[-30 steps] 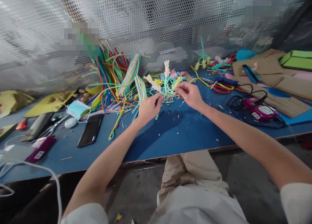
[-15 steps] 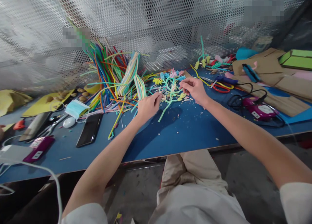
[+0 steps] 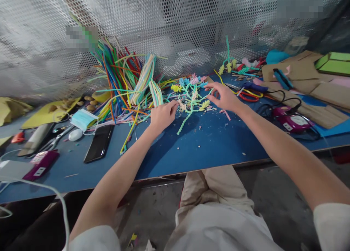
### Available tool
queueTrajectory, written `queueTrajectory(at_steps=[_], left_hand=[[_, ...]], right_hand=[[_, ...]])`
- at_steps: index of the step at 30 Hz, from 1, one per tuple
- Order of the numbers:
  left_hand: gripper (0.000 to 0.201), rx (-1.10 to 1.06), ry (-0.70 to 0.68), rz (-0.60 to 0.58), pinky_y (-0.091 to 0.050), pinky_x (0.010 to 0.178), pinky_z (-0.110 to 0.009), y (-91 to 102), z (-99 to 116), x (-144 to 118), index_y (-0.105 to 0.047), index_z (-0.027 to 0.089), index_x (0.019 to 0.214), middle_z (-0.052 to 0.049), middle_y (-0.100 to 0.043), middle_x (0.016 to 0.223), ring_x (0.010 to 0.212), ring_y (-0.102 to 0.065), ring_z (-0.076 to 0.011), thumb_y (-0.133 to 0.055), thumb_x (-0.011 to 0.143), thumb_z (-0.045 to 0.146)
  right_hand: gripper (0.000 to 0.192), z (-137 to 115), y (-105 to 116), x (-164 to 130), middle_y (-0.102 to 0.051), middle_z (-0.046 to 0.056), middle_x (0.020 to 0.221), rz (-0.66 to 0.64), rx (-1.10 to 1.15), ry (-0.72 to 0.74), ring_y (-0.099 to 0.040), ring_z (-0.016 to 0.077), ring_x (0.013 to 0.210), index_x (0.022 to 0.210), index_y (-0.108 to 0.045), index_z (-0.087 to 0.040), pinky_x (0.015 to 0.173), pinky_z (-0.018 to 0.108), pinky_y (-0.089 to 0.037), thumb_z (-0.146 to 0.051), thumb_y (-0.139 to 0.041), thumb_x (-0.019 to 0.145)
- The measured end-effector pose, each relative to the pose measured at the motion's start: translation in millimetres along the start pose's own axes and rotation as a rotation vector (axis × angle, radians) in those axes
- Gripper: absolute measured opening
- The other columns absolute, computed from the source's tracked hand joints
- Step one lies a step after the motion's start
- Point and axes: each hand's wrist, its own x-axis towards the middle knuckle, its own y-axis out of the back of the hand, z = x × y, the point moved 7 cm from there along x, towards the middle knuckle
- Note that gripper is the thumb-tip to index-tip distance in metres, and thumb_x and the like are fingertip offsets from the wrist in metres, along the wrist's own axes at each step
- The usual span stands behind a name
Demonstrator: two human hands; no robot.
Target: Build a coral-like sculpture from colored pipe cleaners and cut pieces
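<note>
A branching pipe-cleaner flower bunch (image 3: 192, 104) lies on the blue table in front of me, with mint-green stems and blue, pink, yellow and peach blooms. My left hand (image 3: 163, 116) is closed at its left side, thumb and forefinger pinched by a small peach flower (image 3: 182, 106) that they seem to grip. On the right side, my right hand (image 3: 224, 97) has its thumb and forefinger apart in a curve. The tip of a mint-green side stem reaches between those fingers, and I see no firm grip on it.
Loose pipe cleaners (image 3: 120, 79) pile up at the back left, beside a black phone (image 3: 98, 144) and a face mask (image 3: 83, 120). Right of the bunch are scissors (image 3: 248, 97), a purple glue gun or power block with black cable (image 3: 291, 120) and brown paper (image 3: 330, 94). Perforated metal stands behind.
My right hand has shifted slightly, and its pinched fingers have come apart near the mint-green stem. My left hand stays beside the peach flower. A short pink piece now shows below the right hand.
</note>
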Motion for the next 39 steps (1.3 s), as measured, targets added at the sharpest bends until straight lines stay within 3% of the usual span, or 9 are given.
queueTrajectory(at_steps=[2, 7, 11, 15, 19, 25, 31, 39], left_hand=[[0.035, -0.005, -0.025, -0.014, -0.037, 0.066, -0.033, -4.2, 4, -1, -0.074, 0.033, 0.121, -0.007, -0.080, 0.103, 0.085, -0.072, -0.0265, -0.044, 0.108, 0.044], [0.034, -0.036, -0.073, -0.026, -0.037, 0.065, -0.033, -11.5, 12, -2, -0.076, 0.032, 0.117, -0.008, -0.080, 0.095, 0.087, -0.073, -0.0272, -0.045, 0.108, 0.042], [0.034, -0.044, -0.099, -0.015, -0.038, 0.064, -0.033, -13.1, 14, -2, -0.075, 0.033, 0.122, -0.006, -0.080, 0.097, 0.088, -0.073, -0.0261, -0.045, 0.108, 0.041], [0.036, -0.053, -0.204, -0.021, -0.042, 0.066, -0.033, -15.7, 19, -3, -0.075, 0.035, 0.126, -0.006, -0.078, 0.113, 0.097, -0.073, -0.0247, -0.043, 0.109, 0.040], [0.038, -0.017, -0.307, -0.047, -0.048, 0.075, -0.033, -20.2, 24, -2, -0.076, 0.034, 0.125, -0.007, -0.076, 0.113, 0.104, -0.071, -0.0242, -0.043, 0.110, 0.038], [0.038, 0.005, -0.353, -0.077, -0.048, 0.085, -0.037, -23.7, 24, 0, -0.076, 0.036, 0.127, -0.006, -0.076, 0.115, 0.110, -0.069, -0.0239, -0.051, 0.103, 0.020], [0.043, 0.057, -0.421, -0.033, -0.044, 0.082, -0.038, -22.8, 25, -1, -0.075, 0.036, 0.130, -0.006, -0.075, 0.117, 0.110, -0.068, -0.0228, -0.051, 0.101, 0.013], [0.040, 0.099, -0.431, -0.004, -0.041, 0.078, -0.039, -26.9, 21, 0, -0.074, 0.035, 0.131, -0.004, -0.076, 0.118, 0.105, -0.068, -0.0230, -0.054, 0.102, 0.015]], right_hand=[[0.034, -8, -8, 1, -0.073, 0.009, 0.125, -0.063, -0.033, 0.062, -0.068, 0.0257, 0.095, 0.128, -0.071, -0.026, 0.090, 0.045, -0.053, -0.036, -0.062, 0.097], [0.021, -5, -23, 1, -0.078, 0.005, 0.101, -0.178, -0.042, 0.080, -0.066, 0.0294, 0.101, 0.099, -0.081, -0.029, 0.100, 0.052, -0.048, -0.039, -0.062, 0.098], [0.023, 1, -26, 2, -0.079, 0.006, 0.101, -0.214, -0.093, 0.096, -0.067, 0.0282, 0.097, 0.103, -0.081, -0.028, 0.095, 0.049, -0.048, -0.035, -0.059, 0.100], [0.026, 12, -28, 4, -0.077, 0.006, 0.098, -0.272, -0.186, 0.122, -0.064, 0.0267, 0.095, 0.101, -0.079, -0.027, 0.093, 0.046, -0.046, -0.031, -0.053, 0.101], [0.026, 24, -30, 6, -0.076, 0.005, 0.095, -0.293, -0.270, 0.159, -0.062, 0.0268, 0.096, 0.097, -0.079, -0.029, 0.094, 0.045, -0.042, -0.032, -0.053, 0.102], [0.031, 24, -35, 5, -0.072, 0.008, 0.098, -0.285, -0.407, 0.208, -0.059, 0.0274, 0.098, 0.101, -0.076, -0.027, 0.091, 0.043, -0.039, -0.033, -0.046, 0.106], [0.037, 22, -37, 5, -0.070, 0.011, 0.105, -0.346, -0.360, 0.195, -0.061, 0.0255, 0.093, 0.109, -0.075, -0.023, 0.085, 0.040, -0.041, -0.030, -0.039, 0.108], [0.029, 41, -28, 6, -0.070, 0.012, 0.109, -0.307, -0.281, 0.129, -0.063, 0.0277, 0.104, 0.104, -0.070, -0.021, 0.094, 0.043, -0.046, -0.026, -0.042, 0.103]])
